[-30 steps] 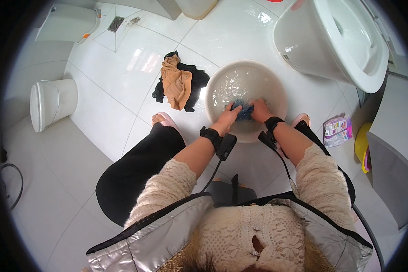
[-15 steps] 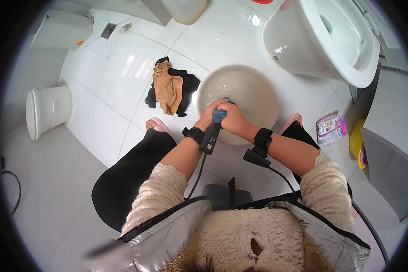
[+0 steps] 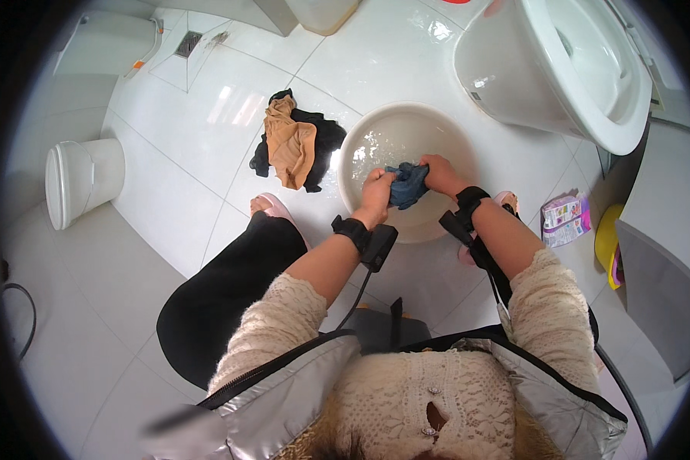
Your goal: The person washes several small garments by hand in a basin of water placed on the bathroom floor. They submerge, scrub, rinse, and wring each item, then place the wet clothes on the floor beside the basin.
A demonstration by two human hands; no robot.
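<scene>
A wet, dark blue cloth garment (image 3: 409, 186) is stretched between my two hands over a pale round basin (image 3: 350, 146) of water. My left hand (image 3: 376, 192) grips its left side and my right hand (image 3: 441, 175) its right side, fingers closed on the fabric. The garment is bunched, so its exact kind does not show. Left of the basin, a crumpled tan garment (image 3: 290, 146) lies on top of a black garment (image 3: 326, 140) on the floor.
A white toilet (image 3: 506, 84) stands at the upper right. At the right lie a purple-and-white packet (image 3: 564, 220) and a yellow basin (image 3: 607, 238). A lidded white bucket (image 3: 92, 180) is at the far left, and a floor drain (image 3: 188, 44) at the upper left. A wet tiled floor surrounds everything.
My hands were pressed together around the balled-up blue garment. They have moved apart, and the garment is now spread out between them over the basin.
</scene>
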